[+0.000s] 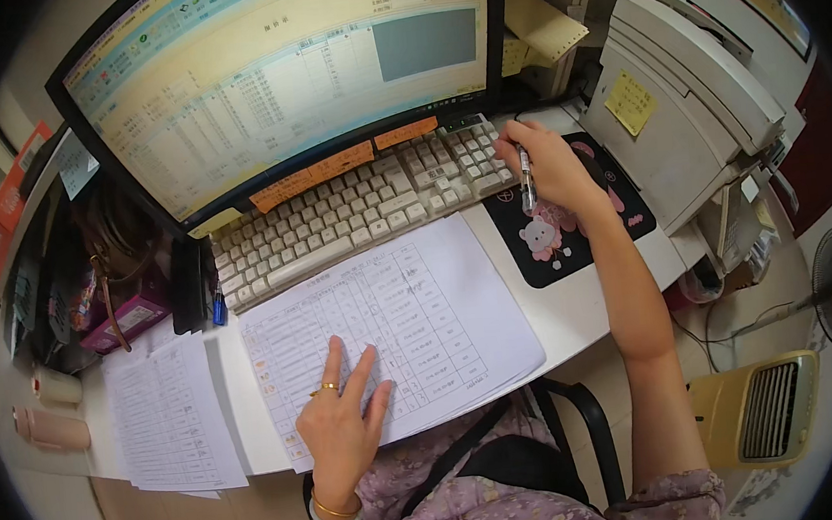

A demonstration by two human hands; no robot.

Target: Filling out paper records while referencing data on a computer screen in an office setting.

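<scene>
While the left hand (339, 424) lies flat, fingers spread, on the form (383, 336) at the desk (576, 311) edge, the right hand (550, 166) clasps a pen (526, 179), upright, fingertips on the keyboard (354, 211)'s right end. Mousepad (570, 223) just below; 1 monitor (265, 76) behind, printer (677, 102) right.

Matt printed paper sheet (392, 330) on a smooth white worktop (576, 311); plastic keyboard (354, 211); glossy monitor screen (274, 76); cloth mouse mat (570, 233); clear plastic pen (526, 181).
</scene>
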